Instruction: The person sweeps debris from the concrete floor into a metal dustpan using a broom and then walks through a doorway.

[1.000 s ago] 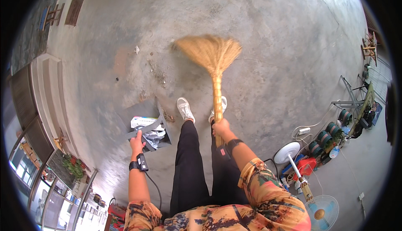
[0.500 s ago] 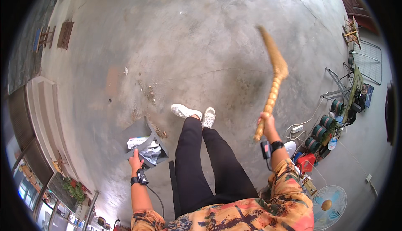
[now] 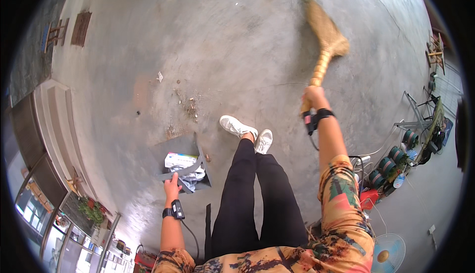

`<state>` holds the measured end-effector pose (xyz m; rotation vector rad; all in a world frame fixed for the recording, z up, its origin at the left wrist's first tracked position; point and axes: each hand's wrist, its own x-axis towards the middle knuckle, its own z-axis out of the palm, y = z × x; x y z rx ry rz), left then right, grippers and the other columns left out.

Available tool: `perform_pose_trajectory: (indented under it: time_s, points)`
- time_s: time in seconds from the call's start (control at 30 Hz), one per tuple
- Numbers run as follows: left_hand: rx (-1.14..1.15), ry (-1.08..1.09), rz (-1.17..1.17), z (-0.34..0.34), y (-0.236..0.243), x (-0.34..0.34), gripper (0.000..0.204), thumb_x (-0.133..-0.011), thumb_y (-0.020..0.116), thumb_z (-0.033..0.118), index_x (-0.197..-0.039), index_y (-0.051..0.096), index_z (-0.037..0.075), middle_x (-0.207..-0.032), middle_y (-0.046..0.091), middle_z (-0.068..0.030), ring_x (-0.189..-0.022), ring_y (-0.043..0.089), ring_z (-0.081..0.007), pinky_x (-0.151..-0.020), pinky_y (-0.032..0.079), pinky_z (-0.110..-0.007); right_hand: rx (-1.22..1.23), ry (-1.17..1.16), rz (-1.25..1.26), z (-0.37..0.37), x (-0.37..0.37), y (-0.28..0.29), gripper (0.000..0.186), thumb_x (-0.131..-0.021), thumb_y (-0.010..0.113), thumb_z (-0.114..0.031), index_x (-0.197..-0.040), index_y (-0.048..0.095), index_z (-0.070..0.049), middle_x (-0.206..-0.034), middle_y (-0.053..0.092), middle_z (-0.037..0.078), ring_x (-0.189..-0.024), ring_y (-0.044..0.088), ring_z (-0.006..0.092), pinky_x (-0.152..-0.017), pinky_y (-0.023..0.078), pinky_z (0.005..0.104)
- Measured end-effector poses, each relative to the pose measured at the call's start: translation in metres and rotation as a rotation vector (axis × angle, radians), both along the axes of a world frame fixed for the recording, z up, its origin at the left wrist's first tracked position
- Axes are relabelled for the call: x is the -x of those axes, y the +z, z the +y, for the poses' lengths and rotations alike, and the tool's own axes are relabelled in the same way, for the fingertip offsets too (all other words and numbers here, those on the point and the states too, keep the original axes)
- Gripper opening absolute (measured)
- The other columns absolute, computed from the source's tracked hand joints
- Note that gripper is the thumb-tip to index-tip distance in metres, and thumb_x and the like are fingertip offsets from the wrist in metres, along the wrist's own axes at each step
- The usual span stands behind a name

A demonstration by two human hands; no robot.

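Observation:
My right hand [image 3: 314, 96] grips the ribbed handle of a straw hand broom [image 3: 324, 28]. The broom reaches out ahead over the floor at the right, its bristle head slightly blurred. At the lower left, my left hand [image 3: 171, 189] is closed around the handle of a grey dustpan [image 3: 183, 145]. Inside the pan lie a white box [image 3: 181, 160] with coloured print and crumpled silvery wrapping [image 3: 194, 177]. Ahead of the pan, small debris [image 3: 190, 107] is scattered on the concrete, along with a white scrap [image 3: 160, 77].
My white shoes [image 3: 238, 127] stand between the dustpan and the broom. Along the right wall are a metal frame [image 3: 415, 112], several green pots [image 3: 387, 164], white cables and a fan [image 3: 389, 254]. A step [image 3: 52, 110] and a stool [image 3: 55, 33] line the left side.
My right arm has stretched forward, carrying the broom farther out, and its bristles show broader. The dustpan stays in my left hand. My view has shifted slightly, so the floor debris appears farther right.

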<state>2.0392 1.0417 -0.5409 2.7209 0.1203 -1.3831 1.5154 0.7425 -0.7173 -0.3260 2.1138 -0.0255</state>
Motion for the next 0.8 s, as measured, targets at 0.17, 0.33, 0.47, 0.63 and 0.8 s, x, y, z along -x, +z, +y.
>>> perform_pose_trajectory:
  time_s: [0.17,0.33,0.47,0.63,0.8]
  points:
    - [0.034,0.074,-0.065,-0.005,0.012,-0.011,0.036,-0.077,0.059,0.035,-0.088,0.058,0.001,-0.078,0.056,-0.0026,-0.059,0.05,-0.0087,-0.041,0.043,-0.021,-0.028,0.203,-0.113,0.071,-0.145,0.051,0.016,-0.07,0.058,-0.003,-0.073,0.045,0.006,-0.057,0.054,0.014,-0.045,0.056,0.0223,-0.039,0.045,0.0349]
    - [0.066,0.282,-0.113,0.003,0.024,-0.019,0.037,-0.075,0.061,0.036,-0.094,0.055,0.004,-0.086,0.055,-0.0034,-0.067,0.051,-0.0118,-0.044,0.044,-0.024,-0.344,0.33,-0.42,0.118,-0.176,0.178,0.023,-0.067,0.056,-0.003,-0.084,0.043,0.006,-0.057,0.054,0.011,-0.045,0.057,0.0215,-0.038,0.046,0.0336]
    - [0.099,0.389,-0.082,0.004,0.016,-0.017,0.036,-0.074,0.063,0.036,-0.095,0.055,0.007,-0.089,0.054,-0.0022,-0.073,0.051,-0.0135,-0.045,0.045,-0.025,-0.28,0.139,-0.473,0.067,-0.141,0.256,0.031,-0.065,0.06,0.003,-0.089,0.041,-0.002,-0.057,0.048,0.007,-0.04,0.05,0.0166,-0.036,0.044,0.03]
    - [0.12,0.452,-0.011,-0.008,0.02,-0.013,0.041,-0.074,0.063,0.038,-0.1,0.052,0.008,-0.092,0.052,-0.0029,-0.073,0.05,-0.0144,-0.048,0.046,-0.026,0.054,0.101,-0.369,-0.007,-0.069,0.227,0.015,-0.067,0.051,0.004,-0.08,0.045,0.0,-0.054,0.048,0.008,-0.039,0.048,0.0182,-0.035,0.043,0.0317]
    - [0.059,0.463,-0.043,-0.02,0.034,-0.01,0.041,-0.075,0.061,0.037,-0.103,0.05,0.009,-0.096,0.051,-0.0029,-0.077,0.049,-0.0151,-0.05,0.046,-0.026,0.217,-0.123,-0.423,-0.165,-0.029,0.124,0.014,-0.068,0.053,-0.008,-0.079,0.049,0.0,-0.055,0.049,0.01,-0.044,0.049,0.0216,-0.04,0.041,0.0321]
